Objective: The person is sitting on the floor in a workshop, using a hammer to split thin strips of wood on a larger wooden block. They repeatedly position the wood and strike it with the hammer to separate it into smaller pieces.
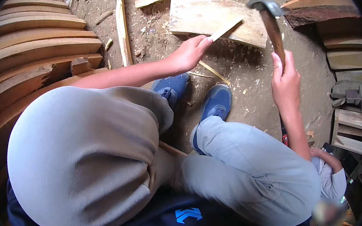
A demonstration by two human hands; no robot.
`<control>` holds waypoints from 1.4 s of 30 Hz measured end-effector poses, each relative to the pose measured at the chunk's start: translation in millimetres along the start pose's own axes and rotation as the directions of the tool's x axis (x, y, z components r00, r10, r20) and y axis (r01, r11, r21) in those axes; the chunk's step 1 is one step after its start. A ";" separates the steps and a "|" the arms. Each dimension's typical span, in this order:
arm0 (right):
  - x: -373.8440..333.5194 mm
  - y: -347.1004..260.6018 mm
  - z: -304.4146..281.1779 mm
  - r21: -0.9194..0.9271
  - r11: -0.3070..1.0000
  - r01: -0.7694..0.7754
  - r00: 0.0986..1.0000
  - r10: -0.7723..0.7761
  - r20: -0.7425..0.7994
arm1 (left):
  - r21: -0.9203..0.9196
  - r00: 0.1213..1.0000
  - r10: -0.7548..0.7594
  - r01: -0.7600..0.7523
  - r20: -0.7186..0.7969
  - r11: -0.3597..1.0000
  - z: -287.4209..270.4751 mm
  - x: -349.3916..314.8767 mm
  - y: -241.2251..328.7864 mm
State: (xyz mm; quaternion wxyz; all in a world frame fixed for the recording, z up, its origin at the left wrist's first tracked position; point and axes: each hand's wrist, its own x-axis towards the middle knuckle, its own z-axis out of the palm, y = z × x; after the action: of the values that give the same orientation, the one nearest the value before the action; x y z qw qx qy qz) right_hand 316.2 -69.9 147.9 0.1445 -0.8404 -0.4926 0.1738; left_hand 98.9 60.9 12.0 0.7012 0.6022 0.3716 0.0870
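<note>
My left hand (190, 54) is closed round the near end of a slim, pale wooden stick (226, 28). The stick slants up and away over a broad wooden block (200, 15) lying on the ground; whether its tip touches the block I cannot tell. Raised to the right of the block, my right hand (287, 80) grips the brown handle of a tool with a curved grey metal head (265, 5), a hammer or a small adze. Its head is up at the block's far right corner, apart from the stick.
Curved planks (43, 34) are stacked at the left, and more wood (354, 60) is piled at the right. A long split strip (123, 27) and shavings lie on the dirt floor. My blue shoes (216, 101) stand near the block. Another person (331, 177) sits at the lower right.
</note>
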 end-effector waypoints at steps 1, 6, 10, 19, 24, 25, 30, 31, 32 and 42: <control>-0.5 3.3 10.3 0.032 0.999 0.012 1.000 -0.012 -0.006 | 0.127 0.998 -0.013 0.021 -0.062 0.992 -3.6 -3.6 -1.4; 3.4 10.0 -3.6 -0.173 0.985 -0.009 0.999 0.016 0.043 | 0.253 0.996 0.011 0.011 -0.088 0.967 2.5 -0.6 17.8; 0.0 7.5 13.6 -0.018 1.000 -0.023 1.000 0.023 0.017 | 0.316 0.993 0.012 0.026 -0.117 0.948 -2.0 -8.1 18.2; 1.4 9.5 23.9 -0.153 0.985 -0.080 0.986 0.101 0.135 | 0.396 0.993 0.003 0.045 -0.120 0.917 -1.1 -9.1 8.5; -8.0 13.1 17.9 0.032 0.999 -0.038 0.999 0.037 0.016 | 0.402 0.990 0.084 -0.033 -0.110 0.915 2.6 -3.2 7.4; -6.7 16.4 20.8 0.041 0.998 -0.040 0.999 0.040 0.011 | 0.407 0.991 0.087 -0.037 -0.105 0.913 -0.4 -3.3 13.6; -5.9 20.3 15.4 0.043 0.999 -0.029 0.999 0.028 0.026 | 0.426 0.997 -0.001 0.036 -0.081 0.904 -0.3 -4.9 19.6; -7.1 17.2 18.6 0.115 0.993 0.005 0.999 -0.001 -0.038 | 0.431 0.997 -0.019 0.050 -0.075 0.901 -0.9 -6.4 21.3; -6.0 19.0 21.0 0.056 0.998 -0.010 1.000 0.010 0.001 | 0.431 0.997 -0.013 0.047 -0.081 0.901 -1.5 -6.4 20.4; -11.1 15.6 16.3 0.155 0.984 0.090 0.995 -0.080 -0.067 | -0.097 0.979 -0.171 0.182 0.113 0.978 -4.1 -0.4 18.8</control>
State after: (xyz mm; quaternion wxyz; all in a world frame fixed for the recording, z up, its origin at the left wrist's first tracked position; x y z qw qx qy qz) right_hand 316.2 -85.8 128.5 0.2326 -0.8094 -0.5082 0.1806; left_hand 102.2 68.8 29.3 0.7557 0.5320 0.3816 0.0126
